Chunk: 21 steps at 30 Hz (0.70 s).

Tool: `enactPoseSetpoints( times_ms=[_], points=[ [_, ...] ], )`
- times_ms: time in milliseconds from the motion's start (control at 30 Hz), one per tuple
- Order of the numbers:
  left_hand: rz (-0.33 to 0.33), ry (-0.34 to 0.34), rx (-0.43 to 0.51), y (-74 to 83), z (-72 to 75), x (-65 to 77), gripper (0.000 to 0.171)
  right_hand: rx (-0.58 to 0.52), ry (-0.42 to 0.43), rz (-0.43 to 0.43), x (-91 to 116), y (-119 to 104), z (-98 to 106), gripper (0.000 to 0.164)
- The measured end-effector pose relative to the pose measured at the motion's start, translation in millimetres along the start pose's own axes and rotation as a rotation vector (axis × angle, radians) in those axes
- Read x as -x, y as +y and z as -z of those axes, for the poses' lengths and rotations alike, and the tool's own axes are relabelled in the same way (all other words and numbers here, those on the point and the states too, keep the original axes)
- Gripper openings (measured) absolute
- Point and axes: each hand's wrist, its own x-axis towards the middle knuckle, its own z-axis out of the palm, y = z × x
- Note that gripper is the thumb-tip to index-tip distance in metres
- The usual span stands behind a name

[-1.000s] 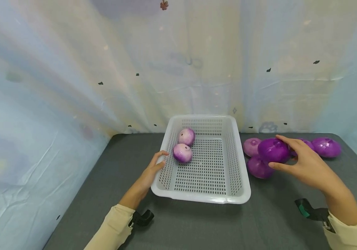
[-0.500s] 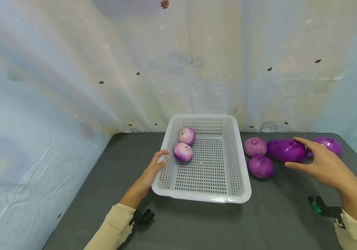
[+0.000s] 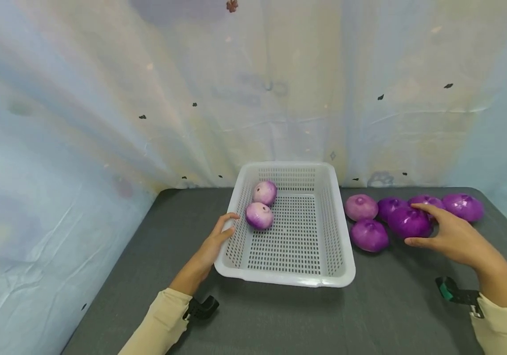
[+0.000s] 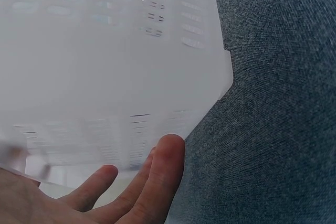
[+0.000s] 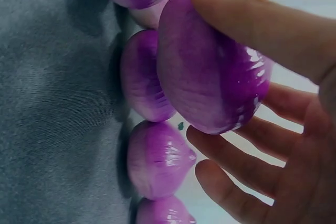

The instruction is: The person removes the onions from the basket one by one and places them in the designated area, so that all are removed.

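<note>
My right hand (image 3: 453, 239) holds a glossy dark purple onion (image 3: 410, 222) between thumb and fingers. In the right wrist view this onion (image 5: 210, 66) is raised off the table, the thumb pressing one side and fingers behind it. My left hand (image 3: 209, 246) grips the left rim of a white perforated plastic basket (image 3: 284, 280). The left wrist view shows fingers (image 4: 165, 177) along the basket's outer wall (image 4: 105, 72). Two paler purple-and-white onions, one farther back (image 3: 265, 193) and one nearer (image 3: 259, 216), lie inside along its left side.
Right of the basket lie a pinkish onion (image 3: 361, 207), a purple onion in front of it (image 3: 369, 235), and several more toward the right end, including a shiny one (image 3: 463, 207). A patterned curtain (image 3: 280, 98) hangs behind the dark grey table (image 3: 280, 325).
My right hand has carried the dark purple onion right, away from the basket, then slightly back toward me, uncovering the onions behind it. The left hand and basket stay in place.
</note>
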Motion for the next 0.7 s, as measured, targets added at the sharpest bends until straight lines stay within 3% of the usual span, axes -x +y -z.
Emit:
enactPoseSetpoints(
  times_ms=[233, 700],
  points=[
    [0.008, 0.006, -0.028, 0.6, 1.2, -0.8, 0.038, -0.012, 0.019, 0.047, -3, 8, -9, 0.091],
    [0.005, -0.011, -0.011, 1.3, 0.9, -0.1, 0.037, -0.042, -0.013, 0.045, -5, 14, -19, 0.094]
  ],
)
